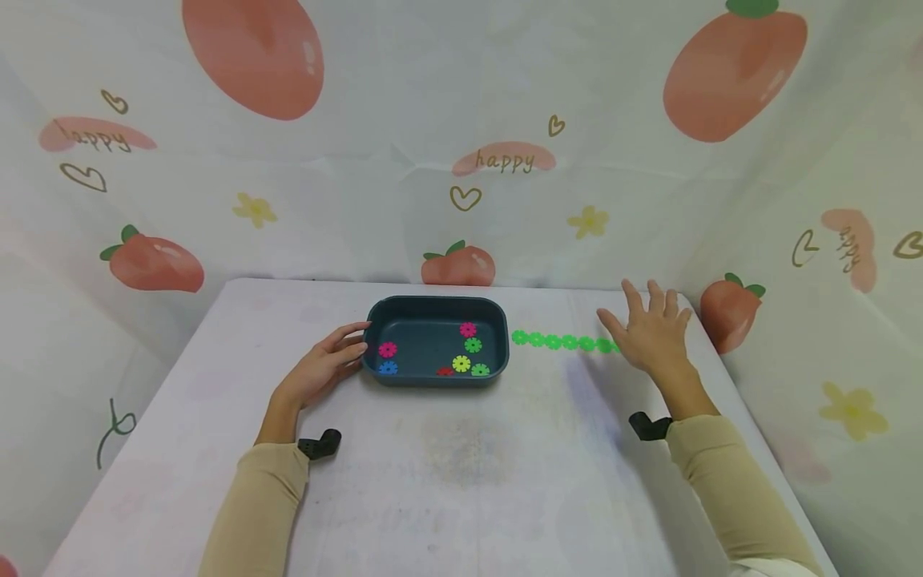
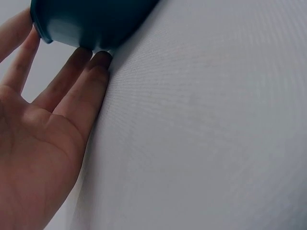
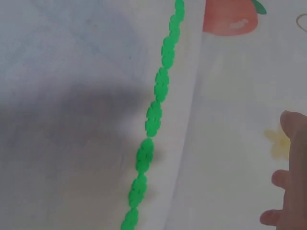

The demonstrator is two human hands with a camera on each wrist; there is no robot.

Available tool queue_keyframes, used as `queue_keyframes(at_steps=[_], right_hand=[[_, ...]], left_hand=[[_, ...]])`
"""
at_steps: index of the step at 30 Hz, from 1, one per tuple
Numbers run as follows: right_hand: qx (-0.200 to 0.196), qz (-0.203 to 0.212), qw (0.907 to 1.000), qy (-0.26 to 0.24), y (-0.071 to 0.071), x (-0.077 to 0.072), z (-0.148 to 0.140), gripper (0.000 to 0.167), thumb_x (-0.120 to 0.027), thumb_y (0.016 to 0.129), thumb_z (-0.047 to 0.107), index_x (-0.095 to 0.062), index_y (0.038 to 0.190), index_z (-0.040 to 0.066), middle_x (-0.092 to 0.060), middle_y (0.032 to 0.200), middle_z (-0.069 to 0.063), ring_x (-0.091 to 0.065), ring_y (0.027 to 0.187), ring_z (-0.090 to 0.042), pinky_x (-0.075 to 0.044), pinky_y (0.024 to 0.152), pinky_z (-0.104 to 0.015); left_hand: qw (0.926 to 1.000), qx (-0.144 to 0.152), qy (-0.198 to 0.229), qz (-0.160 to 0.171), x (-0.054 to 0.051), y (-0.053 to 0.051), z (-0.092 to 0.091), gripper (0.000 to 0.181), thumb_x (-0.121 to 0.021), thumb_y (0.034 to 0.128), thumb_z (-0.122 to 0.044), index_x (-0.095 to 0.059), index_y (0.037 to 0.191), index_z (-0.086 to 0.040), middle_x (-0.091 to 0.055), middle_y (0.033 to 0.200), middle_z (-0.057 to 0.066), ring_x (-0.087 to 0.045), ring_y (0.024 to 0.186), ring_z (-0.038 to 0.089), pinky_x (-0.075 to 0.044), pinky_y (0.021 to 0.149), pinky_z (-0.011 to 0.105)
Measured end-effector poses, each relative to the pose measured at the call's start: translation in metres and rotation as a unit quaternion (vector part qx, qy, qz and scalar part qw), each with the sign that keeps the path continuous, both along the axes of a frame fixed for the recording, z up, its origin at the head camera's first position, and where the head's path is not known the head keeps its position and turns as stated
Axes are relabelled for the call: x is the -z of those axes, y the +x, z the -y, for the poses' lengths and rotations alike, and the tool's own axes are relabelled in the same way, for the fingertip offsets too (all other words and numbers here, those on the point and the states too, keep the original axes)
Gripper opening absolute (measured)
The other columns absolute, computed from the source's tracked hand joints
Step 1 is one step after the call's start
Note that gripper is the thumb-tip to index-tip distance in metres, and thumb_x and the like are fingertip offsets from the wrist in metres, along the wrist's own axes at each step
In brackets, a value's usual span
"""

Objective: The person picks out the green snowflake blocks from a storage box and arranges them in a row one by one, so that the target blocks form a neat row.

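Observation:
A dark blue-green tray sits toward the back of the table. My left hand is at its left end, fingertips touching the wall; the left wrist view shows those fingers extended against the tray's side. Inside lie notched flower-shaped plastic discs: pink, yellow, blue, red and green. Right of the tray, a row of several green discs runs across the table. Over its right end my right hand spreads its fingers, holding nothing and hiding that end.
The white-covered table meets a printed cloth backdrop behind the tray, and cloth also hangs at both sides. Each wrist wears a black camera mount, such as the left one.

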State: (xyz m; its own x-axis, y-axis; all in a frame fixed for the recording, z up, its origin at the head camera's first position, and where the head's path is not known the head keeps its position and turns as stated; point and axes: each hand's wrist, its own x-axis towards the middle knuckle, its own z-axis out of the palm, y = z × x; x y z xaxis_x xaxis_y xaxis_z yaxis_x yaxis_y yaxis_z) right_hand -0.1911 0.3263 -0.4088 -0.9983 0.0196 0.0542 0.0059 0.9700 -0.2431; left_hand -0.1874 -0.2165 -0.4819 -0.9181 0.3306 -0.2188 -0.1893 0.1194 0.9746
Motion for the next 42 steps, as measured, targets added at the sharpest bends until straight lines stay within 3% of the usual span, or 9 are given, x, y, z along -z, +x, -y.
queue_keyframes(at_steps=[4,14,42], right_hand=[[-0.009,0.017,0.9997,0.014,0.001,-0.002,0.003,0.091,-0.029,0.099,0.075,-0.012,0.164,0.013,-0.004,0.166,-0.035,0.003,0.150,-0.064,0.003,0.114,-0.085],[-0.046,0.015,0.9979,0.042,0.000,0.000,0.018,0.090,-0.030,0.099,0.075,-0.012,0.164,0.015,-0.005,0.167,-0.031,0.004,0.153,-0.059,0.003,0.115,-0.083],[-0.133,0.001,0.9881,0.077,-0.005,0.000,0.097,0.081,-0.043,0.099,0.068,-0.022,0.163,0.023,-0.010,0.171,-0.020,-0.002,0.157,-0.050,-0.001,0.122,-0.077]], left_hand=[[1.0000,0.004,0.002,0.001,0.002,-0.001,-0.002,0.064,-0.060,0.1038,-0.031,-0.032,0.159,-0.015,-0.026,0.167,0.017,-0.029,0.154,0.035,-0.025,0.128,0.055],[1.0000,-0.001,0.003,0.003,0.001,-0.002,-0.003,0.064,-0.060,0.1038,-0.030,-0.032,0.159,-0.015,-0.027,0.167,0.017,-0.030,0.154,0.034,-0.024,0.128,0.055],[0.9998,-0.004,-0.015,0.011,-0.004,0.001,0.000,0.066,-0.060,0.1034,-0.035,-0.030,0.160,-0.018,-0.024,0.168,0.017,-0.028,0.154,0.036,-0.024,0.127,0.056]])
